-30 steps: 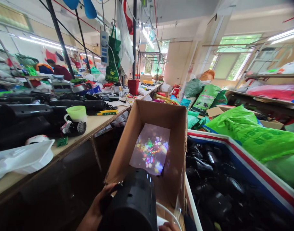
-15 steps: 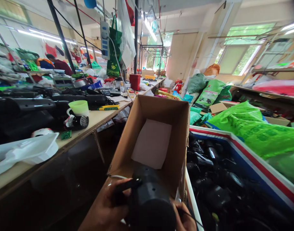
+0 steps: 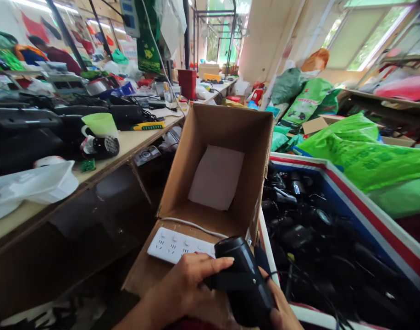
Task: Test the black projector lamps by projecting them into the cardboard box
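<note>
A glossy black hair dryer (image 3: pixel 244 282) is held between my two hands at the bottom centre, its barrel tilted with the open end pointing up and away from me. My left hand (image 3: pixel 192 279) is closed on its left side, the index finger lying along the barrel; the part in the palm is hidden. My right hand (image 3: pixel 280 302) wraps the right side lower down, most fingers hidden behind the barrel. A thin black cord runs off to the right. Just beyond my left hand, a white power strip (image 3: pixel 175 244) lies on a flap of the cardboard box (image 3: pixel 175 178).
Inside the box lies a pale sheet (image 3: pixel 217 176). To the right stands a large bin (image 3: pixel 340 188) full of black parts and cords. The workbench (image 3: pixel 134 142) at left holds a green cup (image 3: pixel 100 124), a yellow cutter (image 3: pixel 148 125) and a white tray (image 3: pixel 52 183).
The hair dryer has turned and moved right, away from the box opening, with both hands on it. The power strip now shows fully. The view has tilted downward.
</note>
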A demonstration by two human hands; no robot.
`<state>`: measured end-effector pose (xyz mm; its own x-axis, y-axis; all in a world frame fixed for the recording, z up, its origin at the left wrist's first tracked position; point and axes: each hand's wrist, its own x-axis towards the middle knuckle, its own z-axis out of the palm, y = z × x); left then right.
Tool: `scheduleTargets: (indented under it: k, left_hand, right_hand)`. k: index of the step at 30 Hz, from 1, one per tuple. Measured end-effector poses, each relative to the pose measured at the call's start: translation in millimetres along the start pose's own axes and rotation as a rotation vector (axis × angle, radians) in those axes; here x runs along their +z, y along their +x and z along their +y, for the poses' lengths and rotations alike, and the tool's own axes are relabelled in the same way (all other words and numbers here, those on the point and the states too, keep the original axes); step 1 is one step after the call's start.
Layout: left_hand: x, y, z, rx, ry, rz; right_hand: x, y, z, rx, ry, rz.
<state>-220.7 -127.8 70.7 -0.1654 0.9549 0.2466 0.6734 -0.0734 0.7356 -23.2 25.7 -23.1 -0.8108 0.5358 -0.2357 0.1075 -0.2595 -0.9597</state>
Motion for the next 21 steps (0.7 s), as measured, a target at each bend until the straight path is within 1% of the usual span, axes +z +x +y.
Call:
scheduleTargets:
  k: [3, 5, 6, 8, 9, 10, 11, 12, 13, 15, 16, 17, 18, 21]
  left_hand:
    - [3.6, -2.3, 6.7, 0.08, 0.129, -0.079]
    - [11.6, -5.6, 9.8, 0.14, 0.162, -0.066]
    - [16.2, -7.4, 11.1, 0.174, 0.162, -0.025]
    - [23.2, -9.6, 13.6, 0.225, 0.153, 0.118]
    - [24.5, -9.5, 15.1, 0.242, 0.138, 0.204]
    - [24.0, -8.4, 16.8, 0.241, 0.111, 0.268]
    - [21.8, -6.3, 18.8, 0.218, 0.068, 0.292]
    - [18.2, -3.5, 21.1, 0.187, 0.014, 0.269]
    - [14.0, -0.2, 23.5, 0.158, -0.046, 0.192]
    - [6.6, 6.8, 28.0, 0.134, -0.178, -0.048]
    - [4.6, 10.2, 29.8, 0.129, -0.245, -0.158]
    - [4.2, 13.3, 31.3, 0.13, -0.319, -0.236]
    - [5.6, 16.4, 32.4, 0.122, -0.393, -0.288]
    - [20.1, 25.1, 34.8, 0.084, -0.567, -0.366]
  right_hand:
    - [6.3, -3.9, -2.7, -0.045, 0.159, -0.04]
    - [10.9, -8.6, -3.5, -0.033, 0.263, 0.005]
    - [11.3, -11.7, -3.9, -0.018, 0.292, 0.053]
    - [7.3, -17.4, -6.4, 0.022, 0.29, 0.128]
    - [3.4, -19.1, -9.1, 0.037, 0.27, 0.126]
    - [-1.2, -19.7, -13.0, 0.041, 0.248, 0.089]
    - [-5.6, -19.4, -18.4, 0.044, 0.227, 0.021]
    - [-9.6, -18.6, -25.0, 0.058, 0.211, -0.082]
    - [-12.7, -17.9, -32.6, 0.084, 0.196, -0.202]
    - [-16.7, -19.1, -49.5, 0.144, 0.176, -0.404]
    - [-18.2, -21.8, -57.7, 0.175, 0.161, -0.463]
    - [-19.6, -25.9, -65.2, 0.202, 0.145, -0.487]
    - [-21.3, -31.6, -71.6, 0.224, 0.127, -0.486]
    - [-27.6, -56.3, -82.9, 0.276, 0.078, -0.376]
